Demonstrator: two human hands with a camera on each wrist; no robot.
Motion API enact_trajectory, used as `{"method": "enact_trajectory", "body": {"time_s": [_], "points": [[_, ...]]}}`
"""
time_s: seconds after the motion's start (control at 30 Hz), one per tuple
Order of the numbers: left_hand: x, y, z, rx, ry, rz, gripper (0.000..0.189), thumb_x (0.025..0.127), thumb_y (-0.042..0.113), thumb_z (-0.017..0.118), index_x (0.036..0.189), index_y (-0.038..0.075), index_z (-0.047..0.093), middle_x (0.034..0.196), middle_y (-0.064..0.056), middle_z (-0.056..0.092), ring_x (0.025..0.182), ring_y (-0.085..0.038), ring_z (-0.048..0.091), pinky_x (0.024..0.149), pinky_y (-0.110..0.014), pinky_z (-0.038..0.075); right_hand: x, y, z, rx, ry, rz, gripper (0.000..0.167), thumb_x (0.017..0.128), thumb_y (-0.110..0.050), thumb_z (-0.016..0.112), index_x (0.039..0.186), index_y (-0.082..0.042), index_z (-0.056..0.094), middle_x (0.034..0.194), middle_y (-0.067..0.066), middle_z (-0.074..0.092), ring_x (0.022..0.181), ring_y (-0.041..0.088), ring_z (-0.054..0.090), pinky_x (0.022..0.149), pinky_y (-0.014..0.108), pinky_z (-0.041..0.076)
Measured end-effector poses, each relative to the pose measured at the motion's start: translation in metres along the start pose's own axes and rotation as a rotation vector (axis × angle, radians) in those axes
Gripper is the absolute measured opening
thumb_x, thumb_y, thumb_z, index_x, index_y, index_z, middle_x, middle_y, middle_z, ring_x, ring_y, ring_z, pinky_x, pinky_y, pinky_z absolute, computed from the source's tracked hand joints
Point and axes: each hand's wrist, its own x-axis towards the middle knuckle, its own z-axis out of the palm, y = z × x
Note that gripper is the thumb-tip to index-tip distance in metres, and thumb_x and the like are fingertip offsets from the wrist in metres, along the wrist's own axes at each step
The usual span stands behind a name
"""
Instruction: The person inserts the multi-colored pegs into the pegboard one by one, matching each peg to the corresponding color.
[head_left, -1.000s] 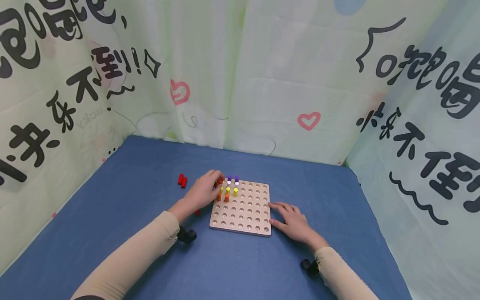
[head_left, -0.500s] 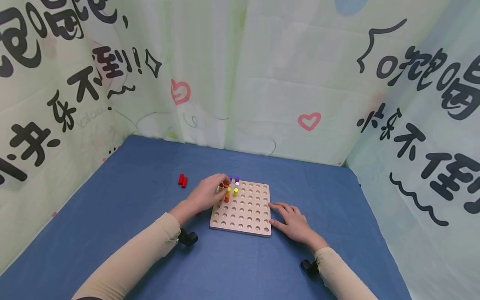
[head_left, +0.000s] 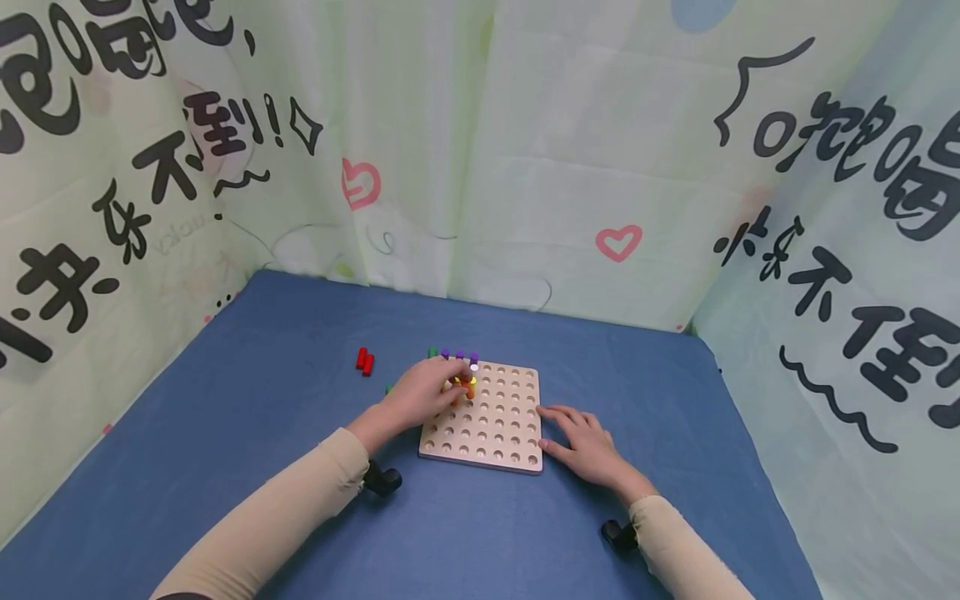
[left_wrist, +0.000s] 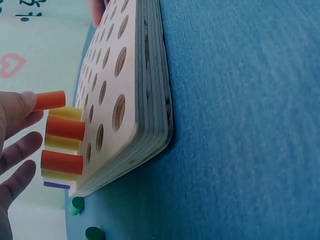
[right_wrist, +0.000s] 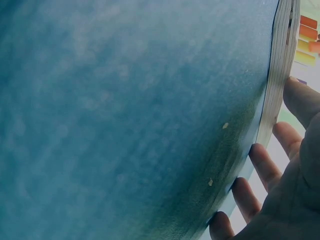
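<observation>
My left hand (head_left: 422, 392) is over the upper left part of a wooden pegboard (head_left: 495, 435). Between thumb and finger it pinches an orange peg (left_wrist: 51, 100), level with the tops of the inserted pegs and beside two orange pegs standing in holes. Yellow pegs (left_wrist: 61, 143) stand in the row behind those, with a white and a purple peg (left_wrist: 56, 185) beyond, partly hidden. Along the board's right edge, my right hand (head_left: 585, 446) rests with fingers spread; its thumb (right_wrist: 300, 100) touches the edge in the right wrist view.
Two red pegs (head_left: 364, 362) lie on the blue tabletop (head_left: 300, 333) left of the board. Green pegs (left_wrist: 94, 233) lie close beyond its left side, partly covered by my left hand in the head view. Printed curtains (head_left: 570, 167) enclose the table's back and sides.
My left hand has moved rightward across the board from its left edge, carrying the orange peg to the right end of the orange row. The right hand stays at the board's edge.
</observation>
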Motion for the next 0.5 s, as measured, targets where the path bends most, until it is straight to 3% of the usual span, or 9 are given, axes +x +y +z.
{"method": "enact_trajectory", "body": {"time_s": [0.3, 0.5], "points": [[0.0015, 0.0015, 0.0054, 0.16, -0.015, 0.076, 0.011, 0.097, 0.022, 0.074, 0.108, 0.021, 0.071, 0.097, 0.007, 0.072, 0.09, -0.015, 0.052, 0.084, -0.036, 0.047, 0.0002, 0.0007, 0.0021, 0.006, 0.016, -0.005, 0.061, 0.102, -0.041, 0.063, 0.156, -0.018, 0.046, 0.158, 0.015, 0.044, 0.143, 0.049, 0.034, 0.106, 0.075, 0.029], [0.0011, 0.0006, 0.0079, 0.207, -0.002, 0.125, 0.01, 0.097, 0.023, 0.074, 0.107, 0.02, 0.072, 0.104, 0.006, 0.073, 0.096, -0.017, 0.054, 0.088, -0.039, 0.046, 0.0008, 0.0013, 0.0017, 0.005, 0.007, -0.004, 0.06, 0.103, -0.042, 0.061, 0.157, -0.02, 0.046, 0.159, 0.014, 0.043, 0.144, 0.049, 0.033, 0.106, 0.075, 0.028]]}}
